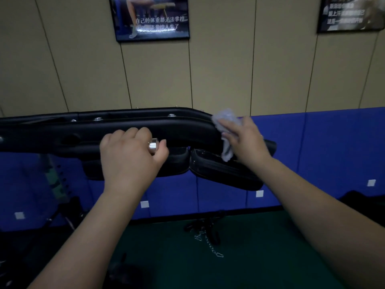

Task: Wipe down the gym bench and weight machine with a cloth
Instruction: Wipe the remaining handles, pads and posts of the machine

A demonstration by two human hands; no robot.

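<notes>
A black weight-machine frame bar runs across the middle of the view, with two black pads hanging under it. My left hand grips a silver knob on the bar's underside, fingers curled over the bar. My right hand holds a pale grey cloth against the bar's right bend, where the frame slopes down. Part of the cloth hangs below my palm.
Blue wall padding lines the lower wall, beige panels and two framed posters above. On the green floor lie black straps and a metal chain with a clip. A weight stack shows dimly at left.
</notes>
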